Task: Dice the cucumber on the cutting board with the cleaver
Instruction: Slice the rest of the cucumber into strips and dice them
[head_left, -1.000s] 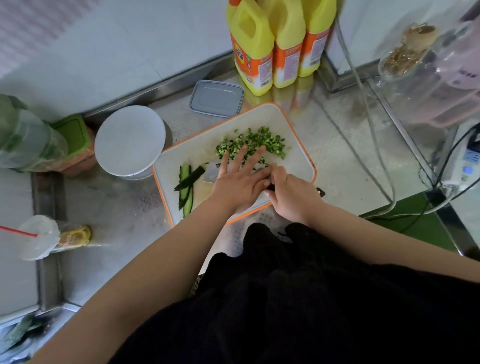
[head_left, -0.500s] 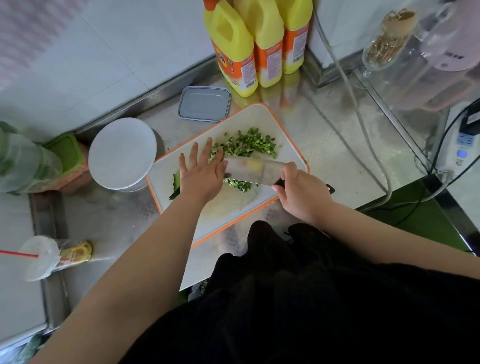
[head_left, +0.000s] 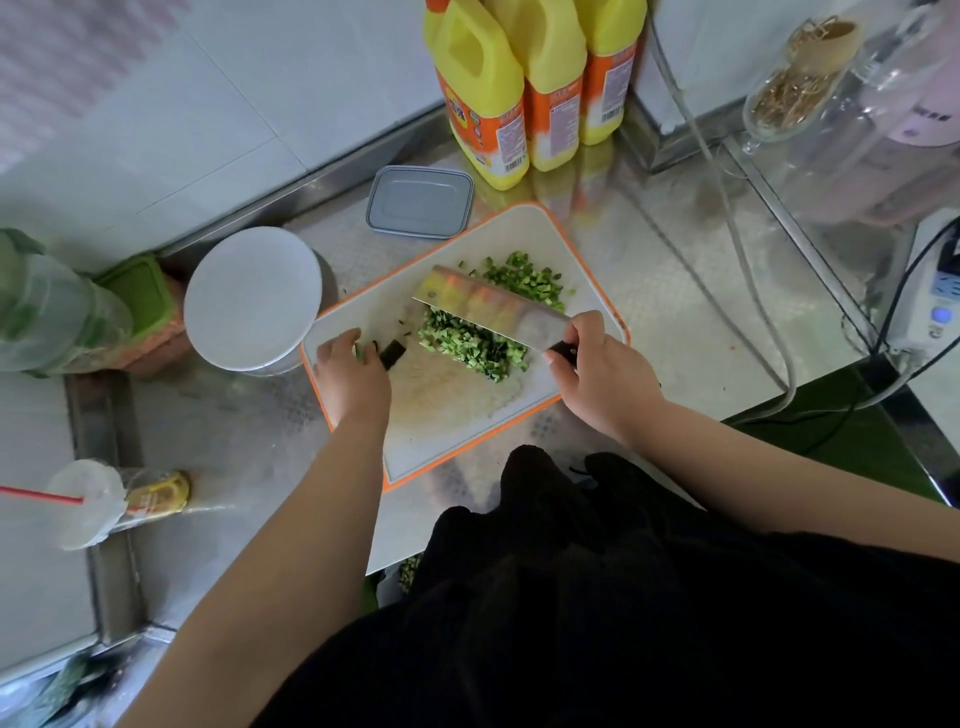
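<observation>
Since most of the cucumber already lies as small green dice (head_left: 475, 345) in a heap at the middle of the white, orange-rimmed plastic cutting board (head_left: 524, 228), the task looks well advanced, though not finished. At about nine o'clock on the board the left hand (head_left: 350, 376) has its fingers curled over what seem to be the last dark green uncut cucumber strips (head_left: 390, 357), of which only a short end shows; how many are left under the fingers cannot be told. Those strips are what I judge still needs dicing. Toward three o'clock the right hand (head_left: 597, 371) is closed round the black handle of the broad steel cleaver (head_left: 493, 306), whose blade is lifted and tilted over the heap, with more dice beyond it toward one o'clock.

Half a second earlier the left hand lay flat with fingers spread beside the blade; now it has drawn back to the board's left edge and curled. The cleaver has swung up from lying low across the dice, and the heap on its near side looks larger and more gathered
</observation>
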